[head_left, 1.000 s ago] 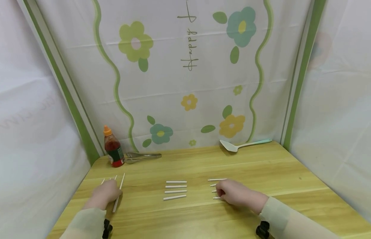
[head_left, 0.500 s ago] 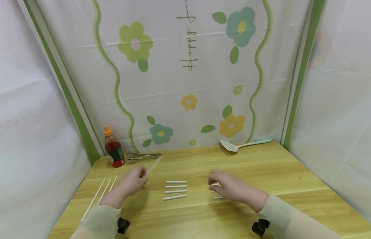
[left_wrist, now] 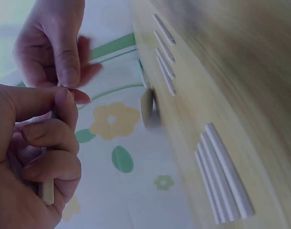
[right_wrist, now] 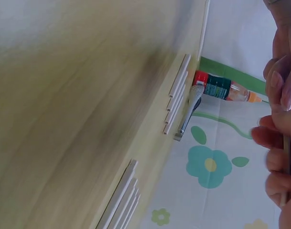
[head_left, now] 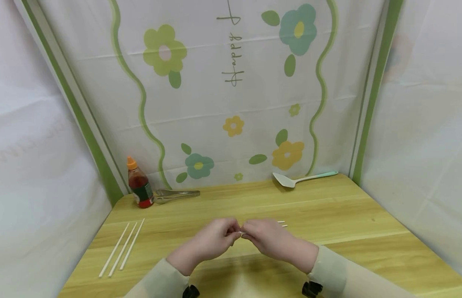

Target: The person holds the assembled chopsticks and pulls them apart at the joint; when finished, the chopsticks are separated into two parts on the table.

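My left hand [head_left: 216,239] and right hand [head_left: 273,240] meet over the middle of the table, fingertips nearly touching. Both grip one white chopstick [left_wrist: 47,192], mostly hidden in the fingers; part of it also shows along the right palm in the right wrist view. Three whole chopsticks [head_left: 120,248] lie side by side at the left. Several short thick stick pieces [left_wrist: 230,170] lie in a row below the hands, covered by them in the head view. Farther right lie several thinner short pieces [left_wrist: 164,29], with two ends showing past the right hand in the head view.
A red sauce bottle [head_left: 141,190] with an orange cap stands at the back left corner, metal tongs [head_left: 178,194] beside it. A white spatula [head_left: 286,181] with a turquoise handle end lies at the back right. Patterned cloth walls [head_left: 201,103] enclose the table's back and sides.
The left hand lifted the rightmost long chopstick from the left row and carried it to the middle. The right hand moved left from the thin pieces, meeting the left hand and gripping the chopstick.
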{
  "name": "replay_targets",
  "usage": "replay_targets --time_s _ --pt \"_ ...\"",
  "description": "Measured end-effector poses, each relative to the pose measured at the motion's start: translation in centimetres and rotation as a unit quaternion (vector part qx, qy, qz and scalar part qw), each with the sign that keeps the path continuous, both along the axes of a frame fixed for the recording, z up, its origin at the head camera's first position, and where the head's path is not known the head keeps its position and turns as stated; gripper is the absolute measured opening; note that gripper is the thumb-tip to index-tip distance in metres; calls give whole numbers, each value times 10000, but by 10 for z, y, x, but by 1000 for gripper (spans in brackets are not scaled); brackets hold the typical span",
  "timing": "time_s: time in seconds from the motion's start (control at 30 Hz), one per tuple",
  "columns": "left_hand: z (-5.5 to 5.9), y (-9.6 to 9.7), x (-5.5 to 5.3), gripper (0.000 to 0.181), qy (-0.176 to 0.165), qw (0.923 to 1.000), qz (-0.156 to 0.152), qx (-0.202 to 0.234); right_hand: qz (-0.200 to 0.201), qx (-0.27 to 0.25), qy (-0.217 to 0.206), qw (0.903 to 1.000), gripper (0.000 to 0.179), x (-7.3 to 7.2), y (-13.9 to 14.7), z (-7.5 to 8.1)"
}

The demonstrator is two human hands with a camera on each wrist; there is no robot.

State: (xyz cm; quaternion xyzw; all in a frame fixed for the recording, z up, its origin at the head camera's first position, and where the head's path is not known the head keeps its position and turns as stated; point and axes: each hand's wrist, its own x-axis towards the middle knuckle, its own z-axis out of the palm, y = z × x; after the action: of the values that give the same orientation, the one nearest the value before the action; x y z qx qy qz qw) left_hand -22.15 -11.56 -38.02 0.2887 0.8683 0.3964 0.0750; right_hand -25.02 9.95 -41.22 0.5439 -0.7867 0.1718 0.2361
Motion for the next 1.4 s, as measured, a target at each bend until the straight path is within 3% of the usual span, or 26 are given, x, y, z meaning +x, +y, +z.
replay_targets --time_s 0.23,0.47,0.8,0.87,0.97,1.13,1.2,1.3,1.4 --pt "-5 -4 -2 16 -586 9952 -296 722 275 -59 -97 9996 5 2 5 -3" --pt "-5 -7 -3 15 -830 9874 -702 1149 312 121 -134 9993 10 9 8 7" --pt "-10 -10 -5 15 -1054 9793 -952 1445 268 231 -129 9993 22 11 10 8" --pt "-12 -17 -7 15 -1013 9793 -978 1452 219 233 -246 9992 25 9 15 9" --pt "-15 -33 -11 21 -885 9853 -739 1261 -125 371 -814 9959 25 3 32 14" --pt "-26 -51 -14 29 -814 9949 -201 567 -868 1007 -1954 9717 28 -5 59 13" --pt "-32 -50 -14 22 -639 9977 -114 209 -944 1223 -2283 9612 23 -8 62 7" --pt "-43 -45 -15 7 289 9975 77 -638 -999 1328 -2484 9543 8 -9 61 -3" --pt "-51 -40 -16 27 1399 9778 286 -1535 -1045 1388 -2113 9619 18 -9 58 -12"
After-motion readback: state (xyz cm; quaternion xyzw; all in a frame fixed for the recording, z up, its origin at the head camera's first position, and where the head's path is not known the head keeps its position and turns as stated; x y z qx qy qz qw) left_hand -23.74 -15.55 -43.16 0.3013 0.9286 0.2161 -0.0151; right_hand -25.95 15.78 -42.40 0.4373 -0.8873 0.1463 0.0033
